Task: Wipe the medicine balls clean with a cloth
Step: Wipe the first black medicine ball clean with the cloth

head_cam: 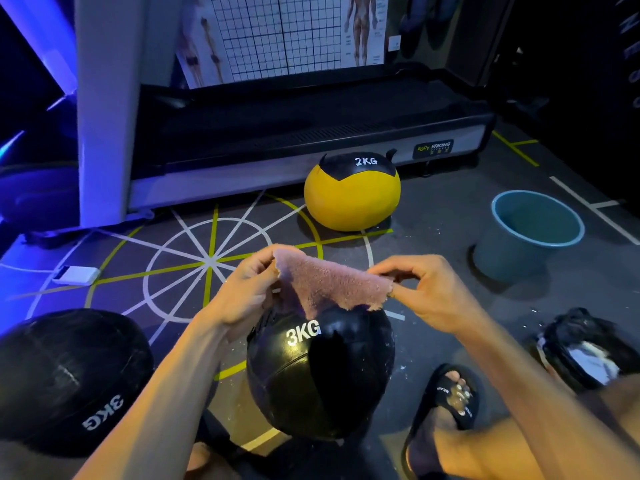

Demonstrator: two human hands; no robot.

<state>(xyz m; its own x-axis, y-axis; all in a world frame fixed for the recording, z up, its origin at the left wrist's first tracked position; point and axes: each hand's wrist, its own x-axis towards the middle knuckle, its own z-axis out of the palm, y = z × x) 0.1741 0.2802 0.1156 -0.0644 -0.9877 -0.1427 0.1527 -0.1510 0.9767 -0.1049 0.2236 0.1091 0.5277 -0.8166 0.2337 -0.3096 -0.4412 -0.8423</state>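
the soft, limp cloth (329,285) was pinched taut by its corners between left hand (247,292) and right hand (427,296), just above the heavy black 3kg ball (320,375), judged slick.

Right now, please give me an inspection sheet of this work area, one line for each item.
Surface: dark gym floor with white and yellow lines.
Job's things: pink cloth over black 3KG ball; second 3KG ball; yellow 2KG ball.
Clutter: blue basin, black bag, white device.
Hands: left hand and right hand pinch the cloth's corners.
Cables: white cable.
Surroundings: treadmill, wall chart.
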